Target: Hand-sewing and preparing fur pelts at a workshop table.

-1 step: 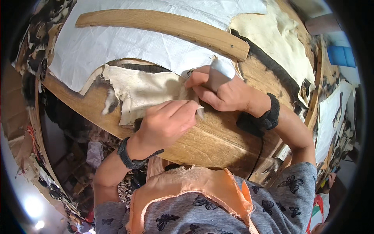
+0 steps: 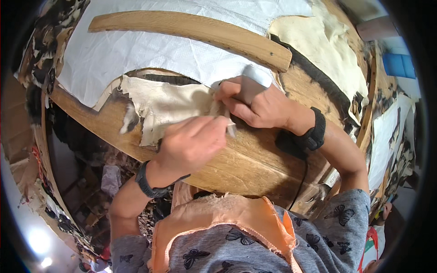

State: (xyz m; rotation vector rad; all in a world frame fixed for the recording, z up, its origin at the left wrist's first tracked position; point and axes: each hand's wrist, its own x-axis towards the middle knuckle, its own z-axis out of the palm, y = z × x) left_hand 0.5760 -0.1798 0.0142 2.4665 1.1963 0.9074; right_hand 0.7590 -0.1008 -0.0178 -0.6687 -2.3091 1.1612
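A cream-coloured piece of fur pelt, skin side up with dark fur at its edges, lies on the wooden board in front of me. My left hand is closed in a pinch at its near right end, and a small pale flap of hide sticks out past the fingertips. Close beside it, my right hand is closed round a flat, rounded, silvery-grey tool, whose broad end rises above the fist. Its working end is hidden by my fingers, at the pelt's right edge.
A long curved wooden slat rests across a white woven sheet at the back. Another cream pelt with dark fur lies to the far right. A black cable runs down the wooden board. Fur scraps hang at the far left.
My left hand has shifted slightly left, with the pale flap at its fingertips. My right hand has edged left too, and the grey tool has tilted a little.
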